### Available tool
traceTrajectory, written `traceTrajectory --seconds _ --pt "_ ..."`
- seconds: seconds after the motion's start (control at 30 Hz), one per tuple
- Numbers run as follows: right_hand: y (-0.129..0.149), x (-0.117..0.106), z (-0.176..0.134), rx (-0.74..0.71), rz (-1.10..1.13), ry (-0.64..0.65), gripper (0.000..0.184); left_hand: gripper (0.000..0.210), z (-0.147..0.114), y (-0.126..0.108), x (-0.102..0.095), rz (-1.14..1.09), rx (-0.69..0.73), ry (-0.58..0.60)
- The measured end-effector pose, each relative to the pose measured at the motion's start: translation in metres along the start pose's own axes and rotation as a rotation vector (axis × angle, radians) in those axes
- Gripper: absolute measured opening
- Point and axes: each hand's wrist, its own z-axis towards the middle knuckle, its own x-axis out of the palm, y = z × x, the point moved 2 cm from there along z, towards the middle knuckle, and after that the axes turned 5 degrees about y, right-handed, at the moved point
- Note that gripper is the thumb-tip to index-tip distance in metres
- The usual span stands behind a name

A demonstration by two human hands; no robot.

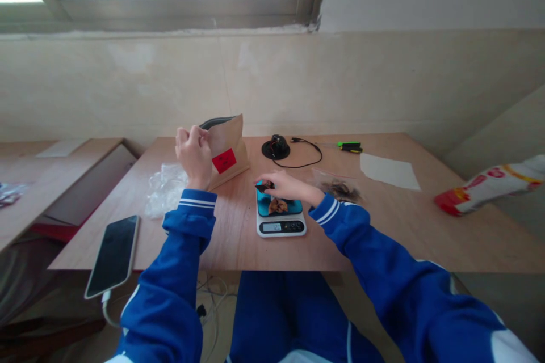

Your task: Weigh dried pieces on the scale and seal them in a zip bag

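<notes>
My left hand (195, 154) is closed on the top edge of a brown paper bag (225, 136) with a red label, which stands tilted on the table. Over the kitchen scale (260, 224), my right hand (287, 186) pinches a dark brown dried piece (263, 186). Another curled brown dried piece (278, 205) lies on the scale's teal platform. The lit display (272, 227) shows digits that look like 120, any decimal point being too small to make out. My right hand partly hides the platform's far side.
Clear plastic bags (166, 190) lie left of the paper bag, near a phone (114, 255) on a cable. Behind the scale sit a round black device (276, 147) with a cord and screwdrivers (349, 146). Rightward are a filled plastic bag (340, 188), white paper (389, 172) and a bottle (489, 184).
</notes>
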Motion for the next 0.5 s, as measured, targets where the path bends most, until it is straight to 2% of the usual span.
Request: traceTrajectory --seconds 0.13,0.23,0.33,0.43,0.5 --pt "0.005 0.009 0.001 0.027 -0.098 -0.022 0.035 0.014 -0.003 0.001 -0.002 -0.010 0.009 -0.007" --pt "0.006 0.002 -0.002 -0.046 0.057 -0.065 0.031 0.012 -0.003 0.001 -0.005 0.006 0.027 0.008" --pt "-0.004 -0.019 -0.009 -0.090 0.274 -0.191 0.031 0.008 -0.002 0.001 -0.009 0.016 0.034 0.027" --pt "-0.030 -0.035 -0.019 0.028 0.376 -0.318 0.030 0.006 -0.002 0.000 -0.010 0.023 0.032 0.042" --pt "-0.051 -0.037 -0.026 0.122 0.387 -0.354 0.026 0.007 -0.003 -0.001 -0.010 0.034 0.034 0.047"
